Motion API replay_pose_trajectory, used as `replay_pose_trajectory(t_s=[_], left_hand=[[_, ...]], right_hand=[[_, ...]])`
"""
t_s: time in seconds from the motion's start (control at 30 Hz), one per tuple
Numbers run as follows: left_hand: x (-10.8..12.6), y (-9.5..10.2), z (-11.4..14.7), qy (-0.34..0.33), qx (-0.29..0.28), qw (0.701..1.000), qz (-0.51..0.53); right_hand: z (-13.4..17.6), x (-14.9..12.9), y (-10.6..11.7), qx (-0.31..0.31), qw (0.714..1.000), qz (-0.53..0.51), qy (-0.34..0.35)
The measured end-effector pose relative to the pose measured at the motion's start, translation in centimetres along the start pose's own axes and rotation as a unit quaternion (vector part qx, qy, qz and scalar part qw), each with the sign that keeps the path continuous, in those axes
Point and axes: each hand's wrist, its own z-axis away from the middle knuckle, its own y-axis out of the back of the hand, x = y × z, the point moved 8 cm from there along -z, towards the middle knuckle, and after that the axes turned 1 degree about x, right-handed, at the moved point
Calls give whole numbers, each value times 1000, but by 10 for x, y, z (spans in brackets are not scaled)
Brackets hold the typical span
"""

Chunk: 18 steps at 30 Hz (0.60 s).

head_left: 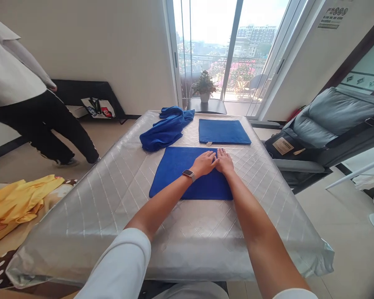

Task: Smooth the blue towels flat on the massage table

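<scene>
A blue cloth (180, 182) lies spread flat in front of me on a table with a silver quilted cover (112, 199). My left hand (205, 163), a watch on its wrist, rests on the cloth right of its middle with fingers stretched out. Beside it, my right hand (225, 161) lies flat near the cloth's far right corner, its fingers pointing away from me. The two hands touch or nearly touch. Beyond them is a second blue cloth (224, 131), folded into a neat rectangle with a small white tag. A crumpled blue cloth (166, 128) sits at the far left.
A person (21, 83) in a white top stands left of the table. Yellow fabric (21, 203) lies at the lower left. On the right stands a grey armchair (318, 124) with a dark bag (286, 143). A potted plant (205, 87) is on a chair behind the table.
</scene>
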Motion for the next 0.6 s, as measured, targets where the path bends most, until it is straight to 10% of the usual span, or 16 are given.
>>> replay_pose_trajectory(t_s=[0.2,0.6], left_hand=[[-3,-29,-42,41,-20,998,37],[-94,-15,1,120,-67,990,-19]], right_hand=[[2,1,0,-6,1000,4,3],[-5,1,-2,-6,999,-28,-21]])
